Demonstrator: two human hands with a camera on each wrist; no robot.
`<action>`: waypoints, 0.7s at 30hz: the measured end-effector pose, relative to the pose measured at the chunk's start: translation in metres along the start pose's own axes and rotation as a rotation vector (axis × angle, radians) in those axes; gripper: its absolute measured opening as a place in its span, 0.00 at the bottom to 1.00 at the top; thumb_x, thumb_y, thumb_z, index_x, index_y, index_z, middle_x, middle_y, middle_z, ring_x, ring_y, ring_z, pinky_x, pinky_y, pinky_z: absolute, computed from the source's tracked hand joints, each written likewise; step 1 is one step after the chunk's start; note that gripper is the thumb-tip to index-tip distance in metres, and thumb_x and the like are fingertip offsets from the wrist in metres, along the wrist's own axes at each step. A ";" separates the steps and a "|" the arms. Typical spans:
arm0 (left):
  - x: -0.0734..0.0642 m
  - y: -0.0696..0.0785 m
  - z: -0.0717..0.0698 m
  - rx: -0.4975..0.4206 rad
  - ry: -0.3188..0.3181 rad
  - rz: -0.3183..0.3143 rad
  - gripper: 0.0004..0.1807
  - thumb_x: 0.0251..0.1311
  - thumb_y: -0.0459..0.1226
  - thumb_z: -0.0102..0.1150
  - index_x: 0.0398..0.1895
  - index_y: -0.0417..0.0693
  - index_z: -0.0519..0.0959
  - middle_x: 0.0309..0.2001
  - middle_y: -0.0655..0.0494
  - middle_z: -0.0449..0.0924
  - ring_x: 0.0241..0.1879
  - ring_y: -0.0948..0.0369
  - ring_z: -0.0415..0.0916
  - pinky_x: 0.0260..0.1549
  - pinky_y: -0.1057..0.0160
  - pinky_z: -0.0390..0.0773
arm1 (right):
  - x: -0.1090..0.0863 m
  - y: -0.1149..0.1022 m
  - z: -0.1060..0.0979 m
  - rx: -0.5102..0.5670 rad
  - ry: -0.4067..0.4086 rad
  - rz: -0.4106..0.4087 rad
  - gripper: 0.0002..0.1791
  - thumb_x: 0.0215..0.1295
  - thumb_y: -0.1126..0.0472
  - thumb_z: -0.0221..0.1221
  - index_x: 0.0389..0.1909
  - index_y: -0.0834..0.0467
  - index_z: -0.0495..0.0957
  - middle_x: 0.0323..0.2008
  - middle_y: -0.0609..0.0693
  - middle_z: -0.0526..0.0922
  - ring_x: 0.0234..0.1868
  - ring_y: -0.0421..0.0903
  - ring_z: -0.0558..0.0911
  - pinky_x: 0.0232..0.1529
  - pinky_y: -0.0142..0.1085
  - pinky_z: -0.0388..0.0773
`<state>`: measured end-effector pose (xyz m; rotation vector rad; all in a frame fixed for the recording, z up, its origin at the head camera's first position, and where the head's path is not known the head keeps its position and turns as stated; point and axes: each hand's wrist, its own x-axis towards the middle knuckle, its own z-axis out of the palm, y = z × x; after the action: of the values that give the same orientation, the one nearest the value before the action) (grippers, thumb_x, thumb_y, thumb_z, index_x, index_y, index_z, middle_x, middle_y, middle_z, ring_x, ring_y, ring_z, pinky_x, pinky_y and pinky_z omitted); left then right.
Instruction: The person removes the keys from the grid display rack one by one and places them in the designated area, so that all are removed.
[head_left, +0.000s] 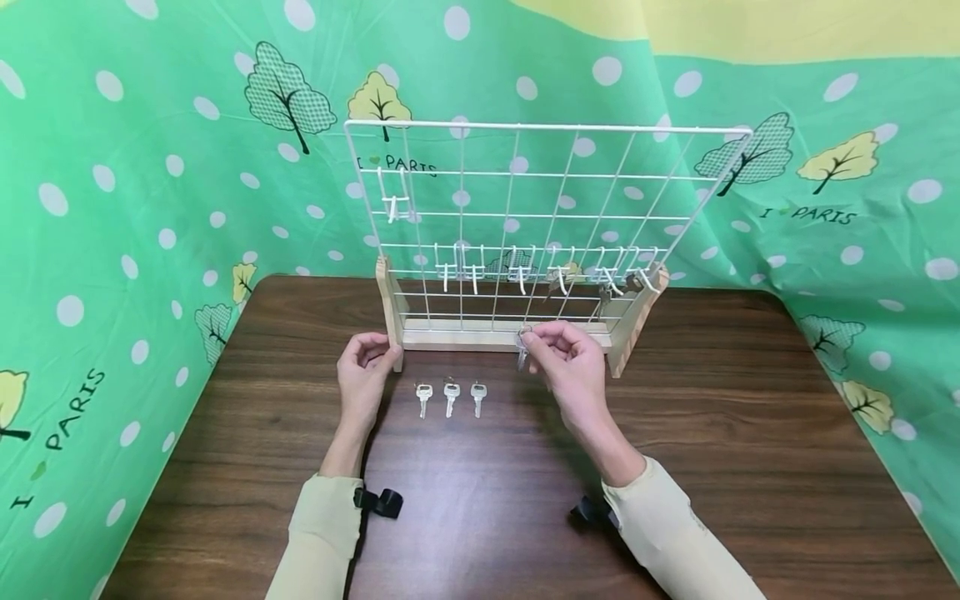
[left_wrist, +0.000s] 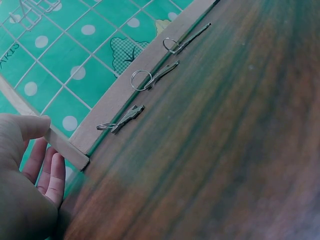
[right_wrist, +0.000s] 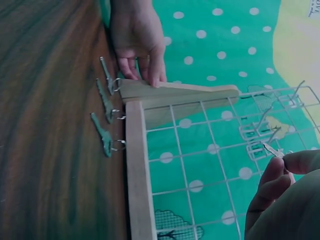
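A white wire grid rack (head_left: 487, 174) stands on the table in a wooden base. My right hand (head_left: 573, 367) pinches a silver key (head_left: 522, 358) by its ring, in front of the grid; the key tip shows above the fingers in the right wrist view. My left hand (head_left: 363, 375) grips the wooden side piece (left_wrist: 70, 150) at the rack's left end, thumb on its front and fingers behind. Between the hands, three keys (head_left: 452, 398) with rings lie in a row on the table.
White hooks (head_left: 474, 279) hang along a lower bar of the grid, and keys (head_left: 606, 292) hang from those at the right. Another white hook piece (head_left: 393, 207) hangs at the upper left. The dark wooden table (head_left: 480, 517) stands against a green patterned cloth (head_left: 172, 275).
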<state>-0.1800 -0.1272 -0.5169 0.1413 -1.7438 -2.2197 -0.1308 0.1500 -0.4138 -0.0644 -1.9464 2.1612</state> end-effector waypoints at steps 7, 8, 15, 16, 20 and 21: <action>-0.001 0.000 0.000 0.001 0.003 -0.003 0.14 0.62 0.15 0.69 0.47 0.24 0.78 0.40 0.59 0.84 0.41 0.66 0.84 0.45 0.73 0.85 | -0.004 0.010 -0.010 -0.043 -0.008 0.025 0.01 0.71 0.73 0.68 0.38 0.66 0.87 0.24 0.44 0.88 0.19 0.37 0.81 0.15 0.25 0.64; -0.001 0.000 0.000 0.001 0.003 -0.003 0.14 0.61 0.15 0.69 0.47 0.24 0.78 0.40 0.59 0.84 0.41 0.66 0.84 0.45 0.73 0.85 | -0.005 0.012 -0.011 -0.046 -0.008 0.029 0.01 0.71 0.73 0.68 0.38 0.66 0.87 0.24 0.44 0.88 0.19 0.37 0.82 0.16 0.24 0.64; 0.000 -0.001 0.000 0.002 0.003 -0.001 0.13 0.62 0.16 0.69 0.47 0.24 0.78 0.39 0.60 0.84 0.41 0.66 0.83 0.45 0.73 0.85 | -0.005 0.023 -0.017 -0.081 -0.024 0.035 0.01 0.70 0.74 0.69 0.39 0.70 0.87 0.27 0.43 0.90 0.19 0.38 0.82 0.18 0.25 0.73; -0.001 -0.001 0.000 0.001 0.002 -0.001 0.13 0.62 0.15 0.69 0.48 0.23 0.78 0.39 0.60 0.84 0.41 0.66 0.83 0.45 0.73 0.85 | -0.005 0.025 -0.017 -0.083 -0.030 0.035 0.03 0.70 0.74 0.69 0.40 0.72 0.86 0.28 0.43 0.91 0.19 0.38 0.82 0.20 0.25 0.75; 0.000 -0.001 -0.001 -0.003 0.001 0.001 0.14 0.62 0.15 0.69 0.48 0.22 0.77 0.40 0.60 0.84 0.41 0.66 0.83 0.45 0.73 0.85 | -0.003 0.033 -0.019 -0.106 -0.057 0.046 0.04 0.70 0.73 0.70 0.41 0.72 0.86 0.29 0.42 0.91 0.20 0.38 0.81 0.23 0.28 0.80; 0.000 -0.001 -0.001 -0.003 0.002 0.000 0.14 0.62 0.15 0.69 0.48 0.22 0.77 0.40 0.60 0.84 0.41 0.66 0.83 0.44 0.73 0.85 | -0.003 0.034 -0.020 -0.116 -0.065 0.052 0.04 0.70 0.73 0.69 0.40 0.71 0.87 0.29 0.42 0.91 0.20 0.38 0.81 0.24 0.29 0.80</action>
<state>-0.1801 -0.1276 -0.5183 0.1426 -1.7396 -2.2216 -0.1296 0.1658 -0.4504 -0.0664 -2.1278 2.1059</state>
